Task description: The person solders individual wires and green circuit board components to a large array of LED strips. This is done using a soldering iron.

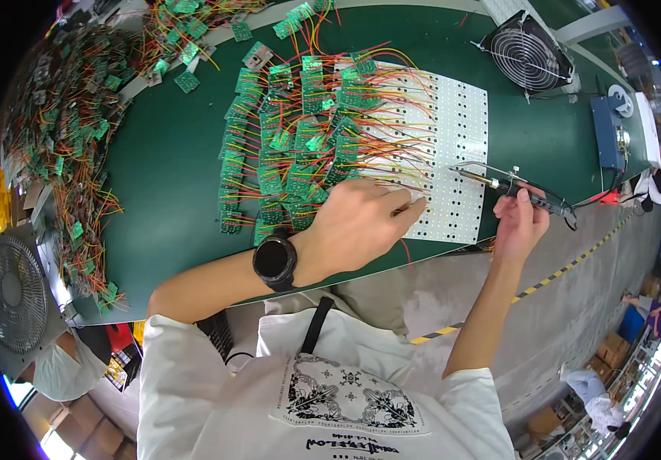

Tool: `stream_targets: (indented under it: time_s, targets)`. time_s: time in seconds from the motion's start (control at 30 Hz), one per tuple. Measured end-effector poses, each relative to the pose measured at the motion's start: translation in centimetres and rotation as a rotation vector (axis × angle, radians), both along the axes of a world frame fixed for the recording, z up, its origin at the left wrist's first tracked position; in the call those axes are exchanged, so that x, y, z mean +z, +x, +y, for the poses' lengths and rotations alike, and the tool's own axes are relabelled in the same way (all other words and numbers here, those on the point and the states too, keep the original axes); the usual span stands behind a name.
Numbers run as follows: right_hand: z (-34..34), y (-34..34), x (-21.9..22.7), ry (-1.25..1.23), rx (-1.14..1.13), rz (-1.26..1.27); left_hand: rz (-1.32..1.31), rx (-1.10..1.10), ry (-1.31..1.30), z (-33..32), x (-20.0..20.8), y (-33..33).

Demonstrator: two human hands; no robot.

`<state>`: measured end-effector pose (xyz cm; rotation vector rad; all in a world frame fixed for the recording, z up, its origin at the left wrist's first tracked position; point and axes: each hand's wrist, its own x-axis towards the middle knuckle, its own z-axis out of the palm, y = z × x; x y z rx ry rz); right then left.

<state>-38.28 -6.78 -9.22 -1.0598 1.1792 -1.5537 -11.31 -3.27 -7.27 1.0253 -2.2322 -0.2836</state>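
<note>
My right hand (521,222) is closed around a soldering iron (505,186) with a thin metal guide along it. Its tip reaches left over a white perforated board panel (461,115) dotted with rows of small spots. My left hand (365,218), a black watch on its wrist, rests over the panel's near left part. Its thumb and forefinger are pinched together; what lies between them is too small to make out. Beside and beyond it lie overlapping rows of green circuit boards (311,88), whose red, yellow and black wires (399,142) stretch across the panel.
A large heap of wired boards (62,115) fills the left of the green table (169,161). A black fan (526,54) stands at the far right, near a blue box-shaped unit (608,134). A grey fan (12,287) is at the left. Other people are in the background.
</note>
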Motion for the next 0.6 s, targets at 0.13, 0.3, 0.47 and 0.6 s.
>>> stream_targets:
  time_s: [0.13, 0.3, 0.47, 0.6]
  targets:
    - [0.2, -0.1, -0.3, -0.064, -0.029, 0.020, 0.010, -0.023, -0.006, -0.4, -0.7, 0.3]
    - [0.3, 0.1, 1.0, -0.140, 0.145, 0.067, -0.023, -0.026, 0.009, -0.5, -0.9, 0.5]
    - [0.2, -0.9, -0.6, -0.032, 0.244, 0.046, -0.002, -0.011, 0.011, -0.5, -0.9, 0.4]
    - [0.0, -1.3, -0.7, -0.060, 0.284, 0.040, -0.018, -0.008, 0.004, -0.5, -1.0, 0.4]
